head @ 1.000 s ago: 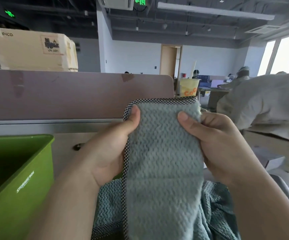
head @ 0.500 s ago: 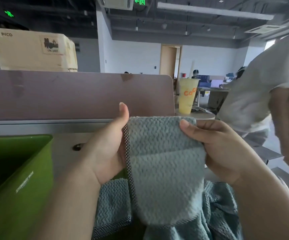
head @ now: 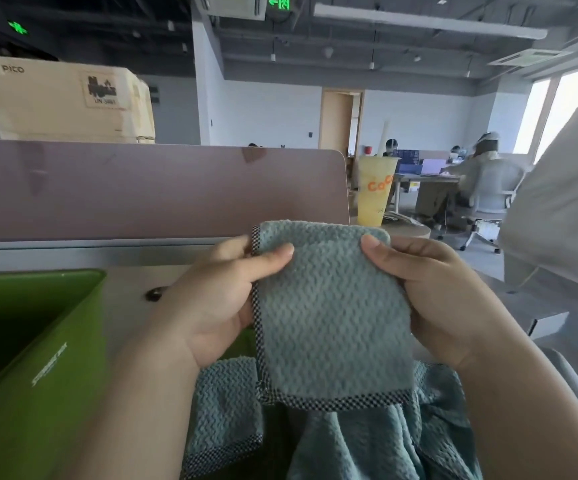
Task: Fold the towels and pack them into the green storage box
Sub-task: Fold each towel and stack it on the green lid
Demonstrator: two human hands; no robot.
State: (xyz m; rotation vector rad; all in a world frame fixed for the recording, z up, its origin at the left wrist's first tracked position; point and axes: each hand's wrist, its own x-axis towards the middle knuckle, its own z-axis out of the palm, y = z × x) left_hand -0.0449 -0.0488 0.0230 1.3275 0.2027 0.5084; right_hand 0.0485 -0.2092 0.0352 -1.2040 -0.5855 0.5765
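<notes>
Teal waffle-weave towel (head: 332, 317), folded to a small rectangle, held up between both hands.

Left hand (head: 211, 303) pinches the checkered left edge, thumb on the front face; right hand (head: 443, 296) grips the right edge, thumb over the top corner. More teal towels (head: 367, 441) lie heaped below the hands. Green storage box (head: 38, 375) stands open on the tabletop (head: 131, 289), left of the left hand, apart from the towel.
</notes>
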